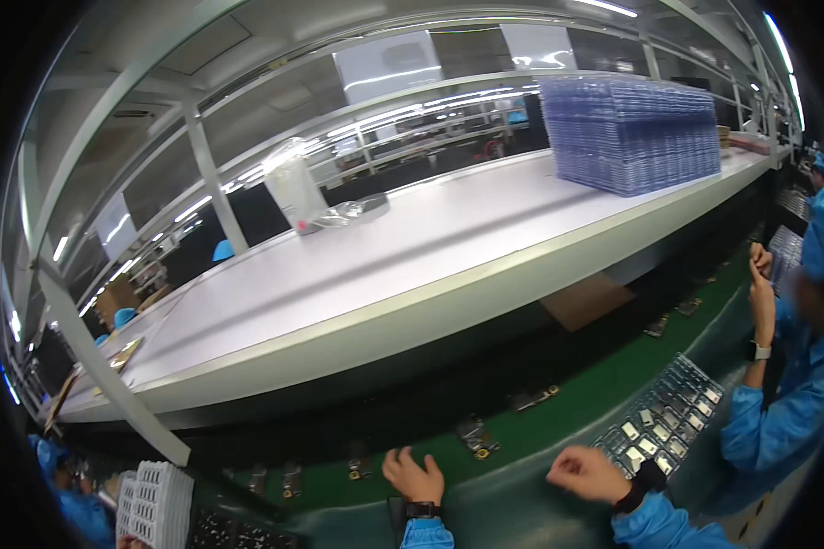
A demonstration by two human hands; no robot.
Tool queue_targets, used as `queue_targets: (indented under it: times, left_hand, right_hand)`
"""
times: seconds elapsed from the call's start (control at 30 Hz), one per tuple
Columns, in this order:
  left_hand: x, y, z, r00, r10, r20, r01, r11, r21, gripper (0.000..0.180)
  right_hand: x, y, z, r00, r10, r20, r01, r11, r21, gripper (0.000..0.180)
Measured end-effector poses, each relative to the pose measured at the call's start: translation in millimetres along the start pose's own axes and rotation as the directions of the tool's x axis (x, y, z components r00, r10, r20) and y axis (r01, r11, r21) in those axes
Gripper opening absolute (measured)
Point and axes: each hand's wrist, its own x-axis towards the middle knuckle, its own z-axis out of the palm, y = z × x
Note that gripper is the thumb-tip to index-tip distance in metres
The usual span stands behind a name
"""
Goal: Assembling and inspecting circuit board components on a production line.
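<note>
- Nearest to us, our left hand [414, 476] rests at the edge of the green conveyor belt [577, 403], its fingers [399, 456] spread apart and empty, a dark watch on the wrist above a blue sleeve.
- Our right hand [584, 473] sits just to the right, its fingers curled loosely together; we cannot tell whether they pinch anything. A black band rings that wrist.
- Just ahead of our left hand lies a small dark component [475, 437] with a brass-coloured spot, flat on the belt, near but not touching the fingertips.
- More small dark parts [533, 398] lie spaced along the belt, which has a matte, rubbery look.
- Just beside our right hand stands a shallow clear plastic tray [668, 416], moulded into a grid of pockets, some holding pale rectangular pieces.
- At lower left a white tray [156, 501] with ribbed rows of cells leans tilted.
- Above the belt runs a long, smooth, pale tabletop [412, 247] with a rounded front edge.
- On it, far right, rises a tall stack of translucent bluish trays [630, 133], their thin edges forming fine horizontal lines.
- Near its middle stands a crinkled clear plastic bag [304, 192], shiny under the lights.
- At the right, a co-worker [787, 403] in a blue smock holds both hands raised; a pale watch shows on one wrist.
- White metal frame posts [212, 178] slant up from the tabletop.
</note>
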Motion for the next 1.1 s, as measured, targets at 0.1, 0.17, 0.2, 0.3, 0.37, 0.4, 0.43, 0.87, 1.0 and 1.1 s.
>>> queue_targets:
  times: [0.1, 0.17, 0.2, 0.3, 0.37, 0.4, 0.43, 0.87, 1.0, 1.1]
  left_hand:
    - [18.0, -62.3, -11.7, 0.936, -0.24, -0.259, 0.322, 0.882, 0.345, 0.06]
    - [27.8, -87.6, -27.4, 0.903, -0.383, -0.194, 0.429, 0.816, 0.387, 0.061]
    - [32.7, -91.9, -33.3, 0.845, -0.52, -0.123, 0.518, 0.74, 0.43, 0.061]
    - [35.7, -89.7, -39.5, 0.875, -0.481, -0.047, 0.453, 0.783, 0.426, 0.052]
    - [42.0, -97.9, -45.9, 0.881, -0.472, 0.02, 0.464, 0.873, 0.152, 0.047]
    - [45.3, -101.7, -48.0, 0.89, -0.45, 0.068, 0.455, 0.881, -0.13, 0.042]
    - [46.1, -101.3, -44.8, 0.89, -0.449, 0.077, 0.456, 0.88, -0.138, 0.042]
    - [4.3, 128.9, -170.0, 0.829, 0.167, 0.533, 0.439, 0.395, -0.807, 0.022]
    - [-7.3, 128.1, -170.6, 0.828, 0.243, 0.506, 0.431, 0.301, -0.851, 0.035]
    - [-12.4, 135.7, -174.3, 0.856, 0.212, 0.471, 0.375, 0.373, -0.849, 0.035]
  right_hand:
    - [-3.7, 31.3, 49.9, 0.959, 0.059, 0.277, -0.086, 0.993, 0.087, 0.016]
    - [-8.6, 39.4, 57.6, 0.941, -0.094, 0.325, 0.154, 0.974, -0.166, 0.02]
    - [-11.4, 40.4, 58.4, 0.893, -0.219, 0.394, 0.379, 0.837, -0.395, 0.023]
    - [-23.5, 36.1, 55.5, 0.927, -0.187, 0.324, 0.327, 0.827, -0.458, 0.017]
    - [-25.4, 39.2, 50.7, 0.924, -0.228, 0.308, 0.356, 0.808, -0.469, 0.018]
    - [-23.2, 46.8, 50.1, 0.898, -0.251, 0.362, 0.413, 0.766, -0.493, 0.023]
    - [-22.0, 50.7, 48.9, 0.869, -0.269, 0.416, 0.468, 0.721, -0.511, 0.027]
    - [29.3, -99.7, 58.9, 0.554, -0.832, -0.032, 0.799, 0.542, -0.26, 0.023]
    - [33.5, -93.2, 65.8, 0.55, -0.833, -0.056, 0.797, 0.544, -0.263, 0.023]
    - [34.1, -94.1, 63.7, 0.554, -0.83, -0.063, 0.798, 0.55, -0.247, 0.023]
